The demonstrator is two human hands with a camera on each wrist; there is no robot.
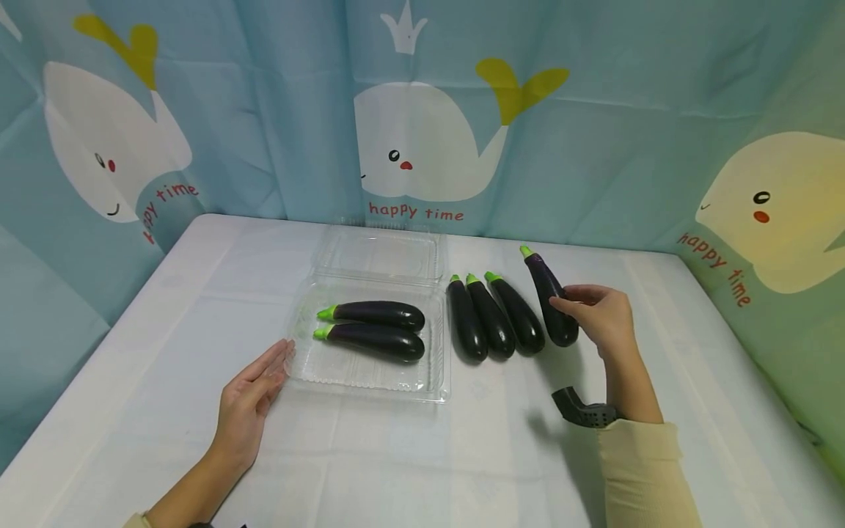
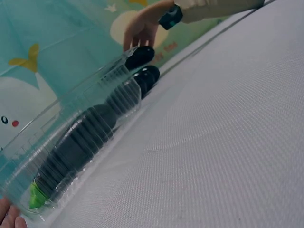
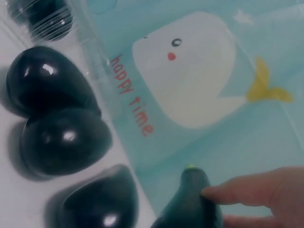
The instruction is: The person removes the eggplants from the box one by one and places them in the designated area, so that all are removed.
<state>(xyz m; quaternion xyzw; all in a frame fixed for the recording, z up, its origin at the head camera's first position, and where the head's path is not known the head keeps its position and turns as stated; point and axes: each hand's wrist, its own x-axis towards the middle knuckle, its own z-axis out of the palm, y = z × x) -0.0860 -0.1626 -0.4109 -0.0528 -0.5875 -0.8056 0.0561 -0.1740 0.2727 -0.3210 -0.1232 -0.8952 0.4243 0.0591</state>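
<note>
Eggplant pinched in right fingers; left fingers (nearly straight) touch the clear container

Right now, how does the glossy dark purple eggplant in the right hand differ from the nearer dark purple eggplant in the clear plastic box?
The held dark purple eggplant is gripped by the right hand; the nearer boxed eggplant lies untouched in the clear plastic box. In the head view, the held eggplant's green tip points up; the boxed eggplant's points left. Both are dark, glossy and green-tipped.
</note>
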